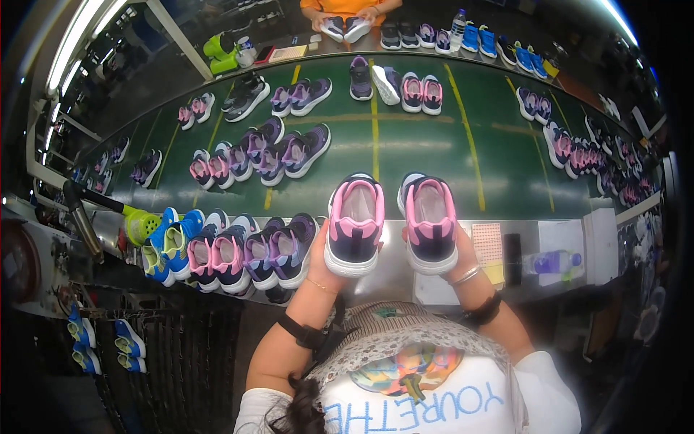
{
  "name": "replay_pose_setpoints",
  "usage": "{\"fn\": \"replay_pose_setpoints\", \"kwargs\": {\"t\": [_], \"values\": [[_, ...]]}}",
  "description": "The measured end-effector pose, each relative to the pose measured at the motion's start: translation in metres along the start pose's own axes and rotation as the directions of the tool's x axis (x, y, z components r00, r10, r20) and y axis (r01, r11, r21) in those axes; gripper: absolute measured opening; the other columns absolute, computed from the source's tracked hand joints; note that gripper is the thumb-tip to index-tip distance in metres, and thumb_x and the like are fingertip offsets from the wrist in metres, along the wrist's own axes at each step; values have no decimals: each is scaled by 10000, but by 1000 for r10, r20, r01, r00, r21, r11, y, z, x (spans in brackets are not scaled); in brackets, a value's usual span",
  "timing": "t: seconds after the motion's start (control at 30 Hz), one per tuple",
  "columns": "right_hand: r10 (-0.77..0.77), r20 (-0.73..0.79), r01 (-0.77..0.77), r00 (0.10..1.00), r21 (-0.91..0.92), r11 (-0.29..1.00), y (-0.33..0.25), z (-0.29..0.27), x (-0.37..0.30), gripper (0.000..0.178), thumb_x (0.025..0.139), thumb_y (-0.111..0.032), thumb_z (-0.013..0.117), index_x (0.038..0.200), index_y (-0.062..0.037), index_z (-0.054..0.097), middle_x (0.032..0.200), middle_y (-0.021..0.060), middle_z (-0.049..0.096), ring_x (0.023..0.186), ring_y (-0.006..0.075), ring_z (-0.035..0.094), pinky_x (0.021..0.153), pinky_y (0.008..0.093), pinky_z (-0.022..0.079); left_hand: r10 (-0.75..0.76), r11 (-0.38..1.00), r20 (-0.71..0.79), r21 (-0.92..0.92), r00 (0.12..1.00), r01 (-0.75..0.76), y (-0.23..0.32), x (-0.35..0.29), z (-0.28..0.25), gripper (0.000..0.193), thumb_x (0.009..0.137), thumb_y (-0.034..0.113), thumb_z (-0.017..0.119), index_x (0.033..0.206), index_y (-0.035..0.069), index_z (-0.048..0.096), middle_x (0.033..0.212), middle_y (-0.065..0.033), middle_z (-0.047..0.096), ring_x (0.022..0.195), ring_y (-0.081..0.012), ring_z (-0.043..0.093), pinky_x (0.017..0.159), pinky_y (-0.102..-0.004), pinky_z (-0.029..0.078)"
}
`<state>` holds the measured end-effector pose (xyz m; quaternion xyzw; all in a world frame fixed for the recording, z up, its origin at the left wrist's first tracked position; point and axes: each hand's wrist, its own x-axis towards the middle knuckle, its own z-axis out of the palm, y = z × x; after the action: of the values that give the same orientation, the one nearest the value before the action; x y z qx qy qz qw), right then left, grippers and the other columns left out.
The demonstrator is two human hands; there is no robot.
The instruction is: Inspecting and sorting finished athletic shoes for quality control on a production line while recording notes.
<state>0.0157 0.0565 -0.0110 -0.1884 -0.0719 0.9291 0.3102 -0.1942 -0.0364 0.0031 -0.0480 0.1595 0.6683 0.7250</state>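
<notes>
In my left hand (324, 257) is a navy sneaker (355, 230) with pink lining and a white sole, its heel toward me. My right hand (463, 254) grips the matching sneaker (431, 230) from its outer side. Both are held up side by side over the near metal ledge, a gap between them. The shoes hide most of my fingers. Close to my left hand stands a row of shoes on the ledge: purple-lined sneakers (291, 249), pink-lined sneakers (228, 253) and blue-and-yellow sneakers (173, 242).
Beyond the ledge runs a green conveyor belt (412, 155) with yellow lines and several pairs of shoes. Right of me lie a printed sheet (488, 242), a dark phone-like object (512, 257) and a bottle (555, 262). Across the belt, a person in orange (350, 9) holds shoes.
</notes>
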Motion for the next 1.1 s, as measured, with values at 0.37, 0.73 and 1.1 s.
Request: {"fn": "replay_pose_setpoints", "kwargs": {"t": [0.37, 0.73, 1.1], "values": [[-43, -51, 47, 998, 95, 994, 25, 26, 18, 475, 925, -390, 335, 1223, -32, 429, 1161, 156, 521, 1024, 297, 530, 901, 424, 428, 29, 994, 11, -107, 1000, -27, -6, 4, 12, 421, 911, 355, 277, 1156, 84, 488, 1145, -154, 529, 1048, -326, 507, 928, -470, 383], [-576, 734, 427, 360, -679, -598, 15, 46, 10, 443, 868, -329, 479, 1162, 2, 487, 947, 141, 495, 887, 280, 468, 842, 387, 358, 187, 832, 243, -554, 952, -22, -7, 2, 38, 540, 875, 435, 302, 1344, 169, 308, 1363, -91, 332, 1247, -274, 325, 1041, -420, 257], [53, 288, 293, 956, -933, -210, -37, 20, 18, 636, 642, -494, 709, 1040, -17, 574, 884, 151, 573, 832, 286, 571, 746, 332, 454, -10, 842, -115, 535, 993, 70, -18, 29, 33, 633, 891, 541, 278, 1353, 108, 255, 1342, -89, 368, 1231, -274, 345, 1010, -444, 276]]}}
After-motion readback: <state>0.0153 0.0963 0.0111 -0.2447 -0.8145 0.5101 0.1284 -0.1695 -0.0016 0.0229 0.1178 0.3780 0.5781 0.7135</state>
